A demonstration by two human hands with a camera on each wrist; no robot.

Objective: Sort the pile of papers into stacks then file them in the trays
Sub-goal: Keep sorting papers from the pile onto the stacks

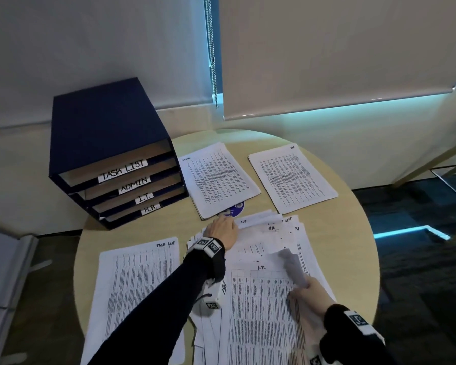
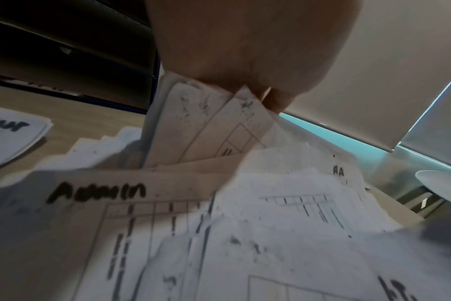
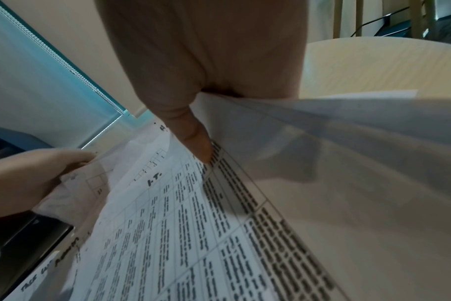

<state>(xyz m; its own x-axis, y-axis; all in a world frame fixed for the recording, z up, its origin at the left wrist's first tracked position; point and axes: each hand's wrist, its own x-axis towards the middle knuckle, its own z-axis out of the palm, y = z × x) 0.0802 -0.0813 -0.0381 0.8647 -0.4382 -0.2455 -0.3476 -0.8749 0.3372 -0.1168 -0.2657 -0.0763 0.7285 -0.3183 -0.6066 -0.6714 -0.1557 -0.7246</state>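
Pale wood showed bare along the right rim of the round table (image 1: 358,233), the widest free room on it. Toward the far edge lay two sorted stacks, the Admin stack (image 1: 217,177) and the H.R. stack (image 1: 291,176), long sides running away from the person and tilted a little leftward. Beside them, at the far left edge, stood the navy tray unit (image 1: 103,151), its open slots facing the near right. At the near left edge sat the Task List stack (image 1: 134,291), lengthwise toward the person. The unsorted pile (image 1: 263,299) filled the near middle, fanned, its long axis running near to far. The left hand (image 1: 223,229) was clamped on the pile's far corners, fingers pinching several sheets. The right hand (image 1: 309,293) gripped a curled sheet (image 1: 292,264) lifted off the I.T. page (image 1: 258,312), thumb pressing that page.
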